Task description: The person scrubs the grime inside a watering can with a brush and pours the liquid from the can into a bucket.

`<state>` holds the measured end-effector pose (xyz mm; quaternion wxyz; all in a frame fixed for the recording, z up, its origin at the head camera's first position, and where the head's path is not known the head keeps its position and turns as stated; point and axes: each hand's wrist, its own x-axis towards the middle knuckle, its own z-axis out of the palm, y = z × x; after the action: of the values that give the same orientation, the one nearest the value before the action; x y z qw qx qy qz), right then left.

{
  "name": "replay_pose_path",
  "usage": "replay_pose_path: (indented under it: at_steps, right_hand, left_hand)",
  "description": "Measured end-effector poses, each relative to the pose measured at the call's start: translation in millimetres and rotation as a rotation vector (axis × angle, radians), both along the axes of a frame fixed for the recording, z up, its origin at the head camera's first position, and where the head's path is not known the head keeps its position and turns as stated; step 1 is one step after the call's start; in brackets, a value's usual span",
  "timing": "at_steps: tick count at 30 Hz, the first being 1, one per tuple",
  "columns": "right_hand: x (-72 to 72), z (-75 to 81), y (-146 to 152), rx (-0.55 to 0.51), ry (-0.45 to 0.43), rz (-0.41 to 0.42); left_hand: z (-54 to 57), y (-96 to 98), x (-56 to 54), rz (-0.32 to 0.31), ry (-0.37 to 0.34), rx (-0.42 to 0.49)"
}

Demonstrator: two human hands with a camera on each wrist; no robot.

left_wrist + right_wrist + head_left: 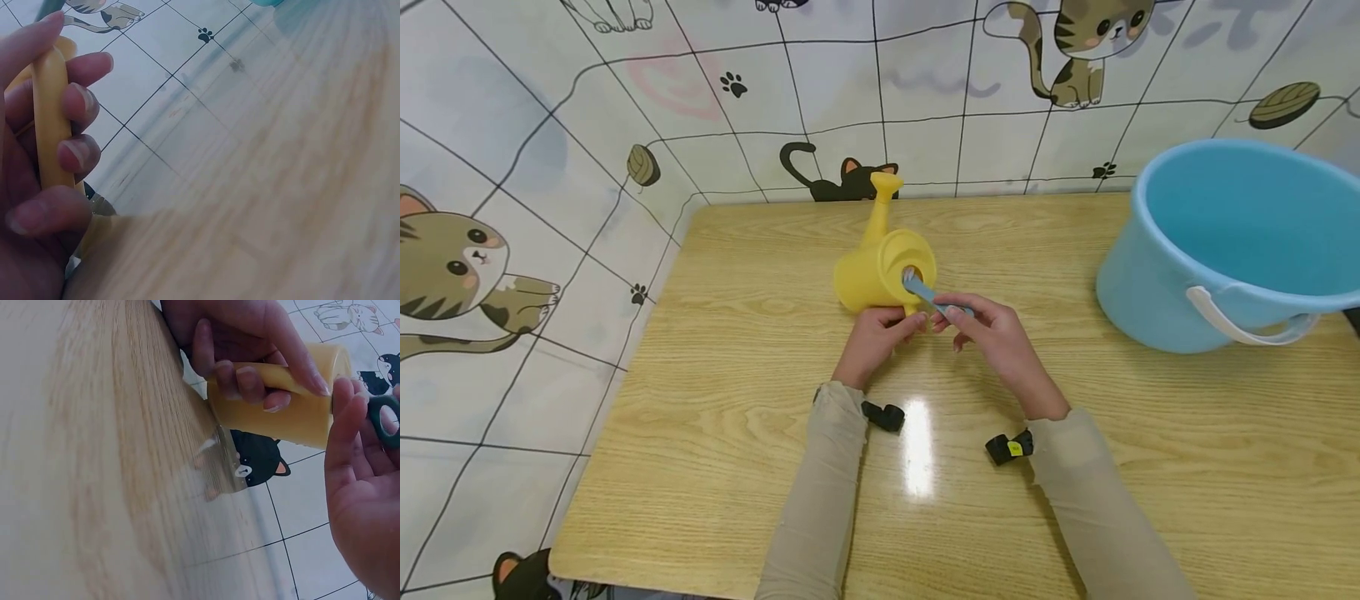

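Observation:
A yellow watering can (863, 279) lies tipped on its side above the wooden table, its spout toward the wall and its round opening facing right. My left hand (880, 337) grips the can's handle (53, 119), with the fingers curled round it in the left wrist view. My right hand (992, 329) pinches the handle of a slim blue brush (928, 293). The brush's pale head is at the can's opening, partly inside. In the right wrist view, an oval hole shows in the end of the brush handle (378, 428).
A large light-blue bucket (1198, 275) with a white handle (1240, 329) stands on the table (715, 400) at the right. Cat-patterned walls (925, 92) border the table at the back and left.

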<state>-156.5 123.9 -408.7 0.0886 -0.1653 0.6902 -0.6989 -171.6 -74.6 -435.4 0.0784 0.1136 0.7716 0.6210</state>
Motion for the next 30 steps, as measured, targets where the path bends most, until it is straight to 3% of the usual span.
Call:
replay_pose_path:
  at_steps: [2,6,9,13,20,30]
  right_hand:
    - [0.0,-0.1,-0.5,-0.009,0.027,-0.008]
    - [2.0,3.4,-1.9,0.006,0.045,-0.037]
    - [5.9,12.3,-3.6,0.035,0.033,-0.062]
    - [8.7,21.9,-5.1,0.055,-0.014,-0.089]
    - [8.6,24.5,-5.2,0.04,-0.019,-0.135]
    - [6.5,19.4,-2.3,-0.048,-0.036,-0.16]
  left_hand:
    - [-2.2,-0.1,-0.7,-0.011,-0.004,0.016]
    - [-17.3,0.5,-6.3,-0.007,0.002,0.043]
    - [-15.2,0.4,-5.2,-0.009,-0.008,0.037]
    - [-0.8,-0.9,0.8,-0.036,-0.035,0.015]
    - [1.8,-0.4,1.1,-0.015,-0.053,-0.047]
    - [3.7,2.0,0.7,0.025,0.002,-0.056]
